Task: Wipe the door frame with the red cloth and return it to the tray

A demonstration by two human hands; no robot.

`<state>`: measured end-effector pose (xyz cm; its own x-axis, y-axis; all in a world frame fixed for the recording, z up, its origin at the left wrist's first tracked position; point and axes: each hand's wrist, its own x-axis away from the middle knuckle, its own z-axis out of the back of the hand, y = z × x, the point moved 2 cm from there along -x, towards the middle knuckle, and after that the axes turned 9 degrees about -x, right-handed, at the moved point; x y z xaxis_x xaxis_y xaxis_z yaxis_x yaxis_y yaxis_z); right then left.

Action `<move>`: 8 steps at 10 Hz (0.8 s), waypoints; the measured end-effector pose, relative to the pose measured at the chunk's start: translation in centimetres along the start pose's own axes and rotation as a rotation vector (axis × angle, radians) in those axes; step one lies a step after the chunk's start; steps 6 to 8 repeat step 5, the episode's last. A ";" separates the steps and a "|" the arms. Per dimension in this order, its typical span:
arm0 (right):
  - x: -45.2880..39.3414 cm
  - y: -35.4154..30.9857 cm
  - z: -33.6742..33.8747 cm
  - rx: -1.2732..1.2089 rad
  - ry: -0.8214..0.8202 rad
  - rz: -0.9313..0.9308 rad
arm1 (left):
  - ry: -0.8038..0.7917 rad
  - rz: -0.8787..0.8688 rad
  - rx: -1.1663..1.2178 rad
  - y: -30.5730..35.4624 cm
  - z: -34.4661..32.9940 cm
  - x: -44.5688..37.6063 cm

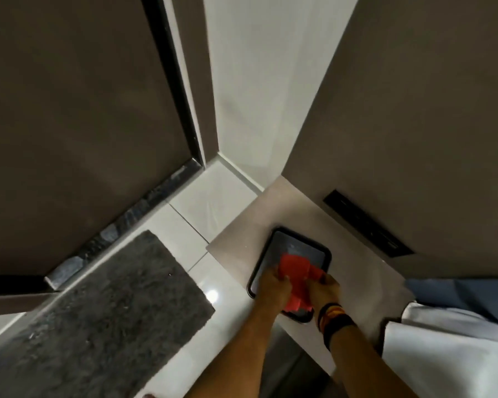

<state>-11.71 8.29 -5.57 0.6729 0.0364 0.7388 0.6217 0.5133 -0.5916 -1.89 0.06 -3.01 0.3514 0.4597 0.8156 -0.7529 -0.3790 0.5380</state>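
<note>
Both hands, left hand (273,285) and right hand (327,291), fingers clamped on the red cloth (295,271) over the dark tray (299,242); no readable writing anywhere.

Left hand (272,285) and right hand (325,291) cover the near half of the tray (325,255); red cloth (295,268) partly hidden under both, fingers buried in its folds. Floor mat (98,311) cropped at the bottom-left edge. Both forearms cut off at bottom. Whole picture motion-blurred.

Beige counter (242,231) carries dark tray (327,255); floor (190,208) carries grey mat (98,311).
</note>
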 end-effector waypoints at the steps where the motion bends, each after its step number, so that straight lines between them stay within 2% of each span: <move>1: -4.6 0.7 -0.7 0.030 -0.009 0.002 | -0.042 -0.017 -0.008 -0.2 -1.2 -3.9; 2: -7.9 2.0 -1.6 0.030 -0.078 -0.058 | -0.102 -0.037 -0.097 -1.6 -1.1 -6.4; 3: -7.7 2.6 -1.5 0.106 -0.084 -0.032 | -0.105 -0.132 -0.321 -3.5 -0.1 -6.3; 4: -4.8 2.1 -1.8 0.325 -0.036 0.177 | 0.083 -0.346 -0.492 -3.8 2.1 -4.7; 5: 0.6 1.4 -3.7 0.366 -0.155 0.389 | 0.350 -0.503 -0.528 -4.0 5.1 -1.5; 8: 0.6 1.4 -3.7 0.366 -0.155 0.389 | 0.350 -0.503 -0.528 -4.0 5.1 -1.5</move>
